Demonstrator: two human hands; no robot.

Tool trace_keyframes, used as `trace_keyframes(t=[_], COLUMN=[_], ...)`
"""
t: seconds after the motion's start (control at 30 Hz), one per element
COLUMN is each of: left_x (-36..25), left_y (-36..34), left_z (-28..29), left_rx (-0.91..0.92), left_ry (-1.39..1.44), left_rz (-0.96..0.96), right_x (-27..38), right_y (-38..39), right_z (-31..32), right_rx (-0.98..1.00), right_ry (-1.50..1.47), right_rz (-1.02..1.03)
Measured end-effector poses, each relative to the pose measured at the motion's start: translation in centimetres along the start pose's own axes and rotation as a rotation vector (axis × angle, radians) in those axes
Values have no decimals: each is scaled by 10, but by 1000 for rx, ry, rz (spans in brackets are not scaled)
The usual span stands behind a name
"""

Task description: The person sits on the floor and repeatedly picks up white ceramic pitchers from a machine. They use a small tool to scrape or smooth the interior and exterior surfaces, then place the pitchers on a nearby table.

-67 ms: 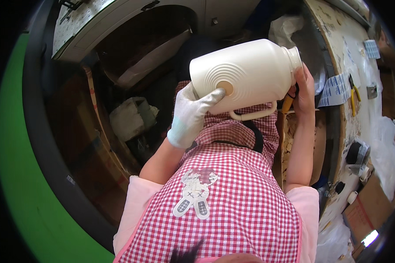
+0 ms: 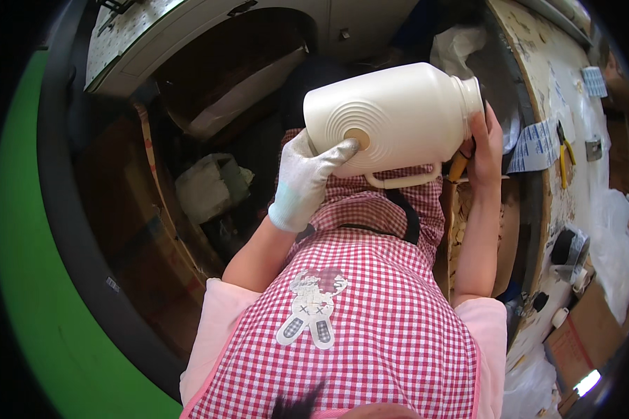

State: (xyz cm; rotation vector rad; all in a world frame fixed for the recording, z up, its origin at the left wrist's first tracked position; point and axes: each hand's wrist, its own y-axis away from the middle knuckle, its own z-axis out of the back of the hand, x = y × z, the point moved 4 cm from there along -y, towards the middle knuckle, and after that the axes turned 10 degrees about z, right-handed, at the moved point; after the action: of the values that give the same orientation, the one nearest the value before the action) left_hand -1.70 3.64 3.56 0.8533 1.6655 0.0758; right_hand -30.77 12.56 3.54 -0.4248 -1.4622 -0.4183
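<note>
While the person looks down at their own lap, a cream jug [image 2: 398, 115] lies on its side in mid-air above it, base to the left and open neck to the right, its looped handle [image 2: 405, 184] facing the body. The left hand [image 2: 302, 174], in a pale knitted glove, grips the base end: the thumb presses on the jug's side at a round tan disc [image 2: 357, 139] ringed by raised circles, and the other fingers are mostly hidden behind the base. The bare right hand [image 2: 487, 146] closes around the neck, thumb on the near side, remaining fingers partly out of sight. An orange-handled tool [image 2: 458, 166] shows beside that palm; it may be tucked in the hand, but the shadow makes this hard to tell. Below is a red-and-white checked apron [image 2: 391, 307] with a rabbit patch [image 2: 309, 309]. On the worn worktop [image 2: 531, 35] to the right lie yellow-handled pliers [image 2: 564, 155] and, near its edge, a blue-and-white printed sheet [image 2: 536, 145].
</note>
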Motion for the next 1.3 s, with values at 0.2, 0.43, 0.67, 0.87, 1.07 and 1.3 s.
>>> trace_keyframes(t=[0.2,0.43,0.67,0.87,1.07,1.3], left_x=[8,-20,-22,-183,-375,-527], left_y=[-27,-53,-54,2,9,-126], left_z=[-2,19,17,121,213,337], left_rx=[-98,-81,-40,-845,-1148,-1464], left_ry=[39,111,-397,-796,-542,-1143], left_rz=[-17,-329,-522,-1006,-1113,-890], right_x=[31,42,34,-70,-29,43], right_y=[2,-28,-125,-254,-223,-127], right_z=[-22,12,105,350,277,52], right_rx=[-120,-84,53,-294,-387,-3], right_ry=[64,-315,-50,1669,1760,1125], right_rz=[26,-33,131,-128,285,724])
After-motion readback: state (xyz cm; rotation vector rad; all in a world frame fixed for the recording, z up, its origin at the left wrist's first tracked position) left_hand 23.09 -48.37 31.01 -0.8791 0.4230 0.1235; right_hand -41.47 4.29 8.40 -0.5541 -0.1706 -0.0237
